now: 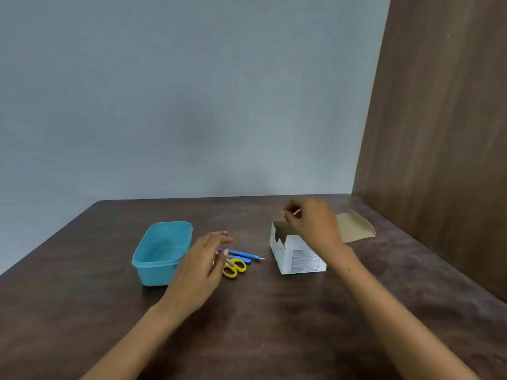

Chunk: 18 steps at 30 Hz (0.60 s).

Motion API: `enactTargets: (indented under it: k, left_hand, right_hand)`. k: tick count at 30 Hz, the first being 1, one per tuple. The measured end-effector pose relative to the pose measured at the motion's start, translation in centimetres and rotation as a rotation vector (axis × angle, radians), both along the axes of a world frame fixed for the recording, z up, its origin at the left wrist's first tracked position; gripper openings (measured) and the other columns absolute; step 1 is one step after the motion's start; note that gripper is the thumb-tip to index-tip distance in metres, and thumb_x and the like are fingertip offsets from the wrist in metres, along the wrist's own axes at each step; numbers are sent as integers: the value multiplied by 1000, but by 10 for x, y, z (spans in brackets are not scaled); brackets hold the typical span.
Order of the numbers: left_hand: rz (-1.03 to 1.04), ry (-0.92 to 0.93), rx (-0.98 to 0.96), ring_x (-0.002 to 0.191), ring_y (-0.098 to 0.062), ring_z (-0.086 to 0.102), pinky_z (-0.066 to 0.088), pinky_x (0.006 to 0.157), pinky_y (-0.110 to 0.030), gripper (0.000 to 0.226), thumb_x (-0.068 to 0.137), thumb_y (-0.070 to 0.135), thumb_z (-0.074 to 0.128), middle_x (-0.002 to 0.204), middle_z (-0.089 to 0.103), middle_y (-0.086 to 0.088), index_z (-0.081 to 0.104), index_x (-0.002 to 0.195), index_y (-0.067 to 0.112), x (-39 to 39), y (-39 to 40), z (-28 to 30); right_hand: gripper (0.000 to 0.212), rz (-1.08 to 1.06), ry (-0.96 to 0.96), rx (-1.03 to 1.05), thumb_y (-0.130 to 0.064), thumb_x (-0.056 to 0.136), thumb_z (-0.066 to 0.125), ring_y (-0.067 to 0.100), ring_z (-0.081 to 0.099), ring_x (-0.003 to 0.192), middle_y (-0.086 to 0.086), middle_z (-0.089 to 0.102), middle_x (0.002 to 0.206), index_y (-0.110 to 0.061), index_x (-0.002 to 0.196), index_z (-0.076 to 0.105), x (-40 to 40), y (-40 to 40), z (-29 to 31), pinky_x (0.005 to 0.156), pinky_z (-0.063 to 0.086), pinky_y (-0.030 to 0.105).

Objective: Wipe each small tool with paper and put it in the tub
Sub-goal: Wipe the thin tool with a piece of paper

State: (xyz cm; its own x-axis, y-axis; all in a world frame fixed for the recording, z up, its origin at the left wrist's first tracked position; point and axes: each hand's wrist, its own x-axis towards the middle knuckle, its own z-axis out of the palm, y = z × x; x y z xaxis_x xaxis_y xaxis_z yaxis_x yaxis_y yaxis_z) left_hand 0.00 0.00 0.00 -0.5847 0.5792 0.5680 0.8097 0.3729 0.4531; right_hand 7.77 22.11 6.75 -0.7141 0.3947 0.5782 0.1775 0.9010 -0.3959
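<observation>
Progress: we are judging the task barely begun. The tub [162, 252], left of centre, is sitting empty; the yellow scissors [234, 267] and blue tools [242, 254] are lying unwiped beside it. Our right hand [311, 224] is pinching paper [296, 212] above the box [297, 255]. Our left hand [201, 266] is hovering over the tools, fingers relaxed, holding nothing.
</observation>
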Motion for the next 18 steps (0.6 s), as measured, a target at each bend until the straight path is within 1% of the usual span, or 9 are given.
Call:
enactTargets:
  k: [1, 3, 5, 7, 10, 12, 14, 16, 18]
  left_hand:
    - [0, 14, 16, 115, -2, 49, 38, 91, -17, 24, 97, 21, 47, 126, 55, 12, 58, 118, 24, -5, 3, 2]
    - [11, 25, 17, 112, -4, 51, 39, 88, -18, 23, 96, 21, 48, 124, 56, 11, 58, 117, 23, -12, 8, 8]
    - [9, 4, 7, 112, -5, 52, 38, 87, -18, 23, 96, 20, 48, 124, 57, 11, 59, 116, 23, -18, 14, 8]
    - [2, -8, 1, 115, -4, 50, 38, 88, -17, 23, 96, 22, 48, 124, 56, 12, 59, 116, 25, -20, 20, 2]
    - [-15, -31, -5, 119, -2, 48, 41, 91, -21, 22, 96, 26, 48, 126, 54, 14, 58, 115, 29, -20, 21, -6]
    - [-20, -38, -3, 119, -1, 48, 43, 92, -23, 21, 96, 31, 47, 127, 53, 16, 58, 113, 31, -21, 21, -10]
    - [-25, -46, -2, 119, 1, 47, 44, 91, -23, 26, 93, 41, 42, 128, 52, 17, 58, 112, 33, -21, 21, -11]
    - [-33, -51, 6, 118, 3, 47, 45, 92, -23, 34, 89, 48, 36, 128, 51, 19, 58, 111, 34, -20, 21, -11]
    - [-50, -47, 6, 118, 5, 46, 45, 91, -22, 41, 87, 55, 31, 128, 50, 21, 58, 111, 36, -18, 21, -9]
  right_hand:
    - [8, 14, -93, -79, -24, 85, 64, 14, 66, 81, -3, 73, 86, -20, 86, 72, -6, 11, 6, 72, 53, 32]
    - [3, 52, -275, -180, -18, 81, 70, 14, 68, 75, 0, 72, 79, -18, 83, 73, -12, 27, 16, 75, 56, 34]
    - [8, 61, -442, -280, -14, 78, 74, 15, 70, 72, 4, 73, 79, -13, 86, 74, -21, 38, 22, 75, 58, 32]
    - [16, 64, -621, -220, -16, 77, 75, 17, 70, 78, 6, 73, 88, -12, 93, 75, -29, 43, 17, 75, 58, 30]
    - [21, 90, -817, -43, -16, 77, 69, 22, 69, 87, 5, 72, 98, -15, 98, 74, -37, 44, 12, 76, 58, 33]
    - [24, 129, -887, 20, -10, 79, 63, 25, 68, 87, 7, 71, 99, -16, 99, 74, -39, 43, 7, 71, 57, 32]
    - [25, 150, -903, 65, -5, 80, 60, 27, 67, 86, 8, 71, 99, -16, 97, 74, -40, 44, 3, 67, 55, 31]
    - [27, 164, -886, 95, 0, 79, 57, 27, 68, 83, 8, 72, 96, -16, 91, 75, -42, 47, 1, 65, 54, 29]
    - [25, 184, -829, 90, 1, 78, 60, 24, 68, 79, 6, 73, 92, -17, 85, 76, -41, 49, 4, 63, 53, 27]
